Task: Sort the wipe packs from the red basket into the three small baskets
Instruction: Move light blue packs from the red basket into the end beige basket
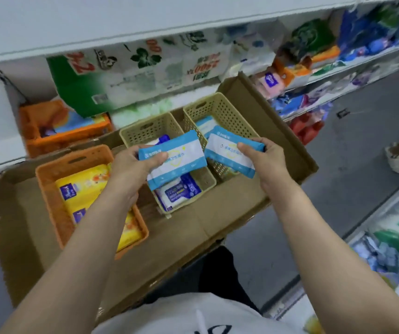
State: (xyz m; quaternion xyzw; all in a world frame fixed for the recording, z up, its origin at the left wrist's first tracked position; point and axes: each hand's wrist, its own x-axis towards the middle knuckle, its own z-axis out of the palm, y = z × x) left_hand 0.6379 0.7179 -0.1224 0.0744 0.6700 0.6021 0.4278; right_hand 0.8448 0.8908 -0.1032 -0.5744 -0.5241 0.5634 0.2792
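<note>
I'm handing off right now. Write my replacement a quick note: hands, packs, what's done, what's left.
Left hand grips one light-blue-and-white wipe pack above the middle beige plastic basket.
Right hand grips a matching pack over the right beige plastic basket.
Done: yellow packs lie in the orange plastic basket; dark-blue-and-white packs in the middle; a light-blue one in the right.
Left: drop both held packs, probably right basket. The red basket behind holds more.
</note>
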